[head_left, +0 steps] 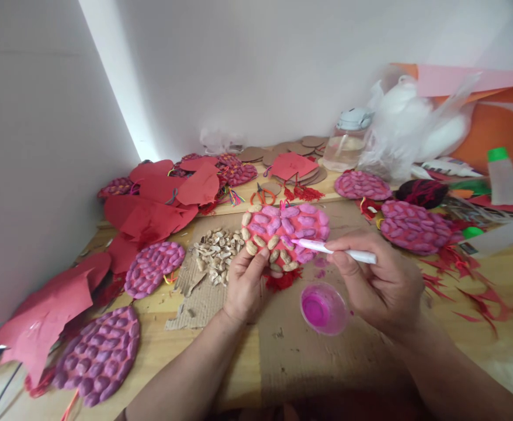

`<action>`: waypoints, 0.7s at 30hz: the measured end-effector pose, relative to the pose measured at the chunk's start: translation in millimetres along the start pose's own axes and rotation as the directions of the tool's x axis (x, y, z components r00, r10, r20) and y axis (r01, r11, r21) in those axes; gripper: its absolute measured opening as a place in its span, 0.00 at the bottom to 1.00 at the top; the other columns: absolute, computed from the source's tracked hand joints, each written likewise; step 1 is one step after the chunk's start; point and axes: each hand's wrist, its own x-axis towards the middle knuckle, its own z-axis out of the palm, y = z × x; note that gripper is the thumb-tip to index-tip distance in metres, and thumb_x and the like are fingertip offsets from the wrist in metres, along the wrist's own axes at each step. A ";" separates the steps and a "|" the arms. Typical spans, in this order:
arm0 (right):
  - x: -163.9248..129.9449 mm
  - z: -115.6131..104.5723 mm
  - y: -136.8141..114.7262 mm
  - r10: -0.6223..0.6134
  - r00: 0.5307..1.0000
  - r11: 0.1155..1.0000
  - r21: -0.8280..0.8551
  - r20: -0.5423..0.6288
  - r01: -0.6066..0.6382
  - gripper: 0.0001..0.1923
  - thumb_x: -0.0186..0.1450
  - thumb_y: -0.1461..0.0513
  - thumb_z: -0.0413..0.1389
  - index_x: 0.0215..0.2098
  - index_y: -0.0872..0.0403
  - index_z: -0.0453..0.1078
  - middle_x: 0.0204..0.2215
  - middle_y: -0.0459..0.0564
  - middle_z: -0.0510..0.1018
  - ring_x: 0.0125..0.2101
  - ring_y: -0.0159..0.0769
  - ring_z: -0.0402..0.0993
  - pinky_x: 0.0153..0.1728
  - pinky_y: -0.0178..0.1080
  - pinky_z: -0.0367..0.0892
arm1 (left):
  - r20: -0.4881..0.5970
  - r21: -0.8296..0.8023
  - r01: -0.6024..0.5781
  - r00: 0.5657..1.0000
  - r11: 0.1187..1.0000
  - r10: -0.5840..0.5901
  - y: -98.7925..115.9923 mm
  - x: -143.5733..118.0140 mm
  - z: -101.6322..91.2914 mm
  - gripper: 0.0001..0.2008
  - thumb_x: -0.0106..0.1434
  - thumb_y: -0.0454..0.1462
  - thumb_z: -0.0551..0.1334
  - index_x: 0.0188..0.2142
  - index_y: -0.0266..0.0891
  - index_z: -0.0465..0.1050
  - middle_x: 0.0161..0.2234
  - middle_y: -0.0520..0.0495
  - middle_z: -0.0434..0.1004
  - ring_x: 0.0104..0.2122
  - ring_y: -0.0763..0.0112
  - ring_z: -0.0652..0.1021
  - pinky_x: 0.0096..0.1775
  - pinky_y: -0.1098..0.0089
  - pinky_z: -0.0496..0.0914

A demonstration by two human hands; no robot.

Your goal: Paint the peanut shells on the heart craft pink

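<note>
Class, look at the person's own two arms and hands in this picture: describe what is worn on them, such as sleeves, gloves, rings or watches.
Both hands are bare: the left hand and the right hand wear no gloves. No ring, watch or bracelet shows on either. Both forearms are uncovered as far as the lower edge of the picture, so no sleeve is visible.

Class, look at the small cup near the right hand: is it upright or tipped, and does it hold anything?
Upright. The cup stands on the cardboard with its round mouth facing up, and pink paint pools in its bottom.

Peanut disc [285, 234] red, shells part pink-purple, part tan; paint cup [324, 308] magenta; brush [335, 250] white.
</note>
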 end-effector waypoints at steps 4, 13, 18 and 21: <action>-1.7 -2.3 1.4 0.020 1.000 1.000 -0.019 0.010 -0.019 0.06 0.71 0.62 0.61 0.46 0.47 0.76 0.35 0.45 0.83 0.32 0.36 0.79 0.32 0.41 0.70 | 0.005 0.019 -0.012 1.000 1.000 0.012 -0.2 1.6 -1.3 0.19 0.57 0.50 0.78 0.34 0.38 0.80 0.28 0.50 0.79 0.24 0.74 0.76 0.26 0.73 0.75; -2.9 -1.4 3.2 0.010 1.000 1.000 0.018 0.003 -0.010 0.07 0.71 0.63 0.61 0.47 0.48 0.76 0.35 0.46 0.83 0.34 0.36 0.80 0.35 0.41 0.72 | -0.004 -0.008 -0.004 1.000 1.000 0.004 3.8 0.7 1.4 0.20 0.55 0.50 0.79 0.33 0.38 0.80 0.28 0.51 0.79 0.24 0.74 0.76 0.26 0.73 0.76; -1.7 -0.8 1.8 0.018 1.000 1.000 -0.003 0.011 -0.018 0.05 0.71 0.62 0.61 0.45 0.47 0.76 0.33 0.45 0.82 0.30 0.36 0.79 0.31 0.41 0.71 | -0.032 -0.028 0.004 0.999 1.000 -0.005 4.0 2.0 1.9 0.20 0.53 0.50 0.80 0.33 0.38 0.80 0.27 0.51 0.79 0.24 0.74 0.76 0.26 0.73 0.76; -3.0 -0.9 2.2 0.019 1.000 1.000 0.007 0.000 -0.019 0.06 0.71 0.63 0.61 0.45 0.48 0.76 0.34 0.45 0.83 0.32 0.35 0.79 0.32 0.40 0.71 | -0.031 -0.027 0.007 0.999 1.000 -0.008 3.9 2.3 2.1 0.20 0.53 0.50 0.80 0.33 0.37 0.80 0.27 0.50 0.79 0.23 0.73 0.76 0.25 0.73 0.76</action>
